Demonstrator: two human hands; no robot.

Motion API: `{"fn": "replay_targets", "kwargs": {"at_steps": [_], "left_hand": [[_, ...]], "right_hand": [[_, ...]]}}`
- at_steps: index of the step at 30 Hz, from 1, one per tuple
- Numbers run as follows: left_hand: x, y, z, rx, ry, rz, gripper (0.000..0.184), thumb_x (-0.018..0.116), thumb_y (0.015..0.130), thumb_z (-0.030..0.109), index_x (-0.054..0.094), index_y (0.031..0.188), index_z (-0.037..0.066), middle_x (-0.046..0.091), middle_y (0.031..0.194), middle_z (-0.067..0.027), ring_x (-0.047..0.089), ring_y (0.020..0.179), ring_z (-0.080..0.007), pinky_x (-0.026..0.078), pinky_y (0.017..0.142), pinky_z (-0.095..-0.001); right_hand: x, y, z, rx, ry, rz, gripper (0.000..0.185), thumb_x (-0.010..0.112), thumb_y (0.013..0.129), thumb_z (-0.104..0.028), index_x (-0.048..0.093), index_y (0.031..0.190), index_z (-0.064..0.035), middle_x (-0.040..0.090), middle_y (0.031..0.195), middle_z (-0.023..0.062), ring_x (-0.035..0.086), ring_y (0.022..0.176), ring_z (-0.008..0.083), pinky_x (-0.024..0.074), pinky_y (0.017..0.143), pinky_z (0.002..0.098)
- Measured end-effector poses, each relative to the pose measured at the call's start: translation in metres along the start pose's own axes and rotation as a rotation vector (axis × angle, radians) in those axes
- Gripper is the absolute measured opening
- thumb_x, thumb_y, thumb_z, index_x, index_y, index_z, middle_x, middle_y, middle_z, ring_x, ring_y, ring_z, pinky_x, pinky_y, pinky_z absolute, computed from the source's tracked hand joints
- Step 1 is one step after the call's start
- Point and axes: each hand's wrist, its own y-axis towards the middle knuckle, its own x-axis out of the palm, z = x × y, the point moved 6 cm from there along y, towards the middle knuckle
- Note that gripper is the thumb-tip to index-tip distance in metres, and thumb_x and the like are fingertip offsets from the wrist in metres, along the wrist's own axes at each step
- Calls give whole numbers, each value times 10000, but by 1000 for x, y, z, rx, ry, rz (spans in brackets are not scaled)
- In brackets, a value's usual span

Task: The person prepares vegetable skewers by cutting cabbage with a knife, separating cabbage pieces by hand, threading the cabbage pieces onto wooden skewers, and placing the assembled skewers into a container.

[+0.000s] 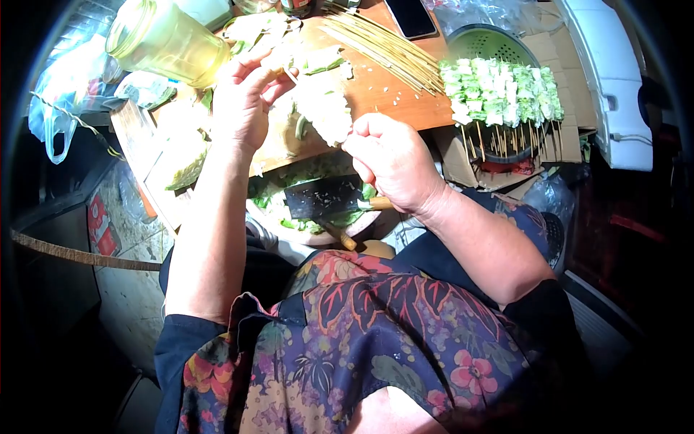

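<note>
My left hand (249, 101) is raised over the wooden board, thumb and fingers pinched on a small pale piece of cabbage (291, 75). Opposite it, my right hand (394, 155) is closed, its fingertips at the edge of a pale cabbage leaf (325, 116); what lies inside the fingers is hidden. Strong light washes out the leaf. Below the hands, a dark-bladed cleaver (322, 201) rests across a bowl (289, 233) of cut greens. Bamboo skewers (383, 45) lie loose on the wooden board (426, 108) beyond my right hand.
Threaded cabbage skewers (502, 94) lie over a green colander (491, 43) at the right. A phone (410, 17) sits at the far edge. A yellowish jar (170, 47) stands left, near a blue plastic bag (69, 94). A cabbage chunk (188, 159) is beside my left forearm.
</note>
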Motion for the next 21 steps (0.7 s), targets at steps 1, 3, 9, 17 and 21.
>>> {"fn": "replay_targets", "kwargs": {"at_steps": [1,3,9,17,21], "left_hand": [[0,-1,2,-1,-1,0,282,585,858,40,516,1117,-47,608,955,-123,657,811,-219,563,752,-324],[9,-5,1,-98,-11,-135,207,492,861,75,545,1054,22,588,902,-60,594,800,-168,517,747,-320],[31,-12,-10,-188,101,-48,236,448,815,95,554,1021,50,556,868,-18,528,779,-133,462,747,-318],[-7,26,-19,-77,197,146,286,539,894,212,566,1091,7,602,875,-58,600,792,-147,511,723,-300],[-32,42,-43,-148,393,249,254,573,873,99,571,1110,7,602,823,-50,593,649,-101,518,600,-239]], "right_hand": [[-1,0,1,-12,38,-10,160,542,900,-138,551,786,-26,517,592,-7,486,535,60,405,516,214],[-4,3,1,-32,83,4,161,539,903,-134,549,785,-26,514,593,-11,481,531,56,403,514,212],[-12,2,-2,-31,146,37,155,541,904,-131,553,791,-25,510,595,-15,472,522,51,399,510,205],[-25,6,-4,57,285,90,67,530,904,-92,538,874,-33,453,562,2,336,391,49,267,366,187],[-33,2,-8,82,287,150,71,526,907,-96,537,874,-34,444,561,-1,325,384,48,262,366,186]]}}
